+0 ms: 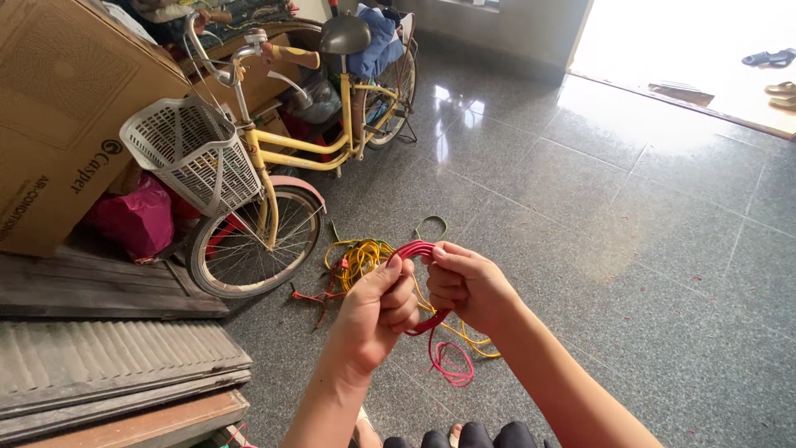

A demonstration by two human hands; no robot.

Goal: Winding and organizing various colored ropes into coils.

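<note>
- Left hand (377, 315): fingers curled shut around a bundle of red wire (419, 249), thumb pressed on top of the strands. The hand sits just right of the bicycle's (274, 141) front wheel (253, 241) and nearer the camera.
- Right hand (466, 284): fingers closed in a pinch on the same red wire, touching the left hand at the fingertips. It lies farther right of the bicycle than the left hand.
- Red wire: several strands run together between the two hands as a short arch. Below the hands, a red length hangs down and ends in a loose pink-red loop (452, 365) lying on the floor (630, 249).
- Yellow wire (361, 259): a tangled pile on the floor just right of the front wheel, directly behind the hands. Yellow strands trail from it under the hands.
- Green loop of wire (431, 224): on the floor beside the yellow pile, on the side away from the bicycle.
- Short red wire ends (313, 297): on the floor at the base of the front wheel.
- Bicycle: yellow frame, white plastic basket (192, 153) at the front, dark saddle (345, 35).
- Cardboard box (66, 108): large, standing left of the bicycle, close to the basket.
- Magenta bag (133, 220): below the box, just left of the front wheel.
- Grey boards (108, 357): laid flat, left of the wheel and nearer the camera.
- Floor: polished grey stone tile.
</note>
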